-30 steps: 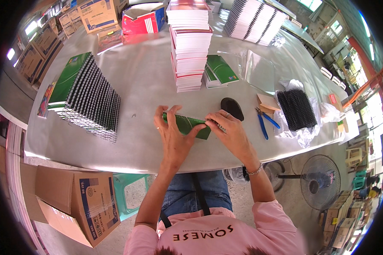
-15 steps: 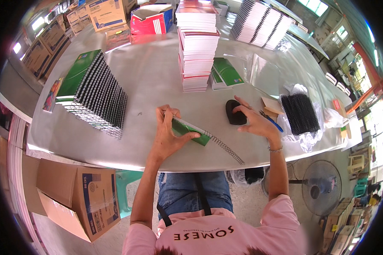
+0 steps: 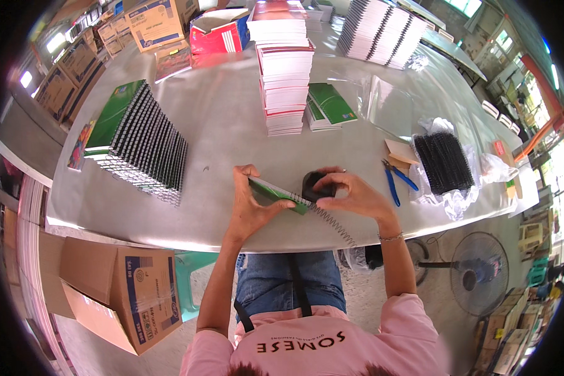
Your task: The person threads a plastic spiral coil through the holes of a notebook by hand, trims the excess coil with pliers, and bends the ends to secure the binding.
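A small green notebook [image 3: 273, 190] stands on its edge near the table's front, my left hand [image 3: 247, 203] closed around its left end, thumb along the cover. A dark spiral wire coil [image 3: 331, 220] runs along the notebook's upper edge, its free end trailing right to the table edge. My right hand [image 3: 355, 195] is wrapped over a black rounded block [image 3: 311, 186] just behind the coil, thumb close to where the coil leaves the notebook. Whether that thumb touches the wire I cannot tell.
Left stands a stack of spiral-bound green notebooks [image 3: 145, 138]; ahead, a tall stack of unbound books [image 3: 283, 81] beside green booklets [image 3: 332, 105]. On the right lie blue-handled pliers [image 3: 393, 185] and a bundle of black coils [image 3: 443, 163] on plastic. An open carton [image 3: 122, 294] stands below left.
My right hand has moved left with the black block, bringing it up to the notebook and coil. The pliers, partly covered before, now show fully. My left hand keeps its hold.
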Available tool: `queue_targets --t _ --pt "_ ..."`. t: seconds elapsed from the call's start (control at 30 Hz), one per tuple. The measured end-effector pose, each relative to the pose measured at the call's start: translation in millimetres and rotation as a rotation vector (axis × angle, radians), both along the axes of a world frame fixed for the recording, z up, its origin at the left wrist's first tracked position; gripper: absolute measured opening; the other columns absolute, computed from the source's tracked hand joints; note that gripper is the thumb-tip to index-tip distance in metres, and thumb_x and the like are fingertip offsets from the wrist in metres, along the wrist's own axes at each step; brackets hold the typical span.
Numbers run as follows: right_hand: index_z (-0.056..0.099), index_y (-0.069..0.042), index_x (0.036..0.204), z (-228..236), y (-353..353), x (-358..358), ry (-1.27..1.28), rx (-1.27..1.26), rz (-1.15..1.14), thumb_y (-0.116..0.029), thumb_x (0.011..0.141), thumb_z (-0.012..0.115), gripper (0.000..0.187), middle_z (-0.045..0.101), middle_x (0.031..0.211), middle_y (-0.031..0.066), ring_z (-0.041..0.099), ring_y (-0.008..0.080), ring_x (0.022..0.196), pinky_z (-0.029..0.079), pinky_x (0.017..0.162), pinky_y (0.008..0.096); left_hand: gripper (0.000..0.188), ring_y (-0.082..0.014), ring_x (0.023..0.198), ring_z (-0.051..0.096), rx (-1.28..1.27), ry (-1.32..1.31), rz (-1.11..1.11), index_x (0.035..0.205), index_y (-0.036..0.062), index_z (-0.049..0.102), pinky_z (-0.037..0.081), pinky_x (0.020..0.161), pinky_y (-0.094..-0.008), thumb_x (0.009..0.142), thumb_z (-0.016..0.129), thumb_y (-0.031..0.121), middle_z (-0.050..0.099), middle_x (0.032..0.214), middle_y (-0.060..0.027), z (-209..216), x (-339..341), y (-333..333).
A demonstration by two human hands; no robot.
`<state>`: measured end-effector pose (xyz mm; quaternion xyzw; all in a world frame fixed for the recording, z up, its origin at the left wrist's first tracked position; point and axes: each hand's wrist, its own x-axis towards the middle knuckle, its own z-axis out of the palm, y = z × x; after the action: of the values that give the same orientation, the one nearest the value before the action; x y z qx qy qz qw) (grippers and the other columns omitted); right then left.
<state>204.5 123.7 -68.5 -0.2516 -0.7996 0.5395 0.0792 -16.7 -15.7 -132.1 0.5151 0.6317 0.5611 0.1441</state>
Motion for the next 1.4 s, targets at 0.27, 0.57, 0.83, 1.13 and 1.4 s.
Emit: queue_targets --t 0.27,0.57,0.83,1.13,1.4 --pt "0.067 -0.003 0.118 -33 -21 1 -0.054 0.708 -0.351 -0.032 0.076 0.083 0.053 0.05 0.14 0.0171 0.052 0.0254 0.124 0.041 0.105 0.0335 0.111 -0.0232 0.107 0.046 0.017 -0.052 -0.013 0.136 0.0095 0.027 0.041 0.098 -0.0369 0.052 0.098 0.022 0.041 0.112 -0.0089 6 5 3" --pt "0.069 0.0 0.112 13 -9 20 0.354 -0.379 0.136 -0.029 0.077 0.084 0.048 0.057 0.13 0.0109 0.056 0.0199 0.116 0.044 0.099 0.033 0.122 -0.0203 0.101 0.045 -0.048 -0.205 -0.118 0.146 0.0145 0.018 0.039 0.095 -0.0326 0.054 0.098 0.017 0.038 0.105 -0.0051 3 2 1" --pt "0.07 -0.002 0.114 10 -14 12 0.354 -0.3 0.136 -0.027 0.078 0.083 0.046 0.059 0.125 0.0104 0.056 0.0213 0.112 0.046 0.096 0.0321 0.12 -0.0301 0.118 0.044 -0.095 -0.22 -0.147 0.147 0.0153 0.018 0.038 0.104 -0.0425 0.057 0.098 0.018 0.04 0.12 -0.0145 2 -2 -2" --pt "0.07 -0.003 0.115 38 -34 1 0.293 -0.242 0.268 -0.025 0.081 0.081 0.043 0.055 0.13 0.0101 0.056 0.0192 0.115 0.047 0.094 0.0314 0.123 -0.0262 0.117 0.041 -0.084 -0.338 -0.221 0.146 0.0138 0.02 0.035 0.104 -0.0393 0.053 0.099 0.021 0.037 0.122 -0.0122 4 -4 -3" --pt "0.069 0.001 0.112 12 -19 -4 0.131 -0.301 -0.057 -0.023 0.08 0.082 0.042 0.056 0.128 0.0097 0.056 0.017 0.113 0.047 0.094 0.029 0.121 -0.0248 0.116 0.04 -0.097 -0.255 -0.19 0.145 0.0122 0.02 0.036 0.104 -0.0383 0.053 0.099 0.022 0.036 0.123 -0.0117 1 -4 -2"
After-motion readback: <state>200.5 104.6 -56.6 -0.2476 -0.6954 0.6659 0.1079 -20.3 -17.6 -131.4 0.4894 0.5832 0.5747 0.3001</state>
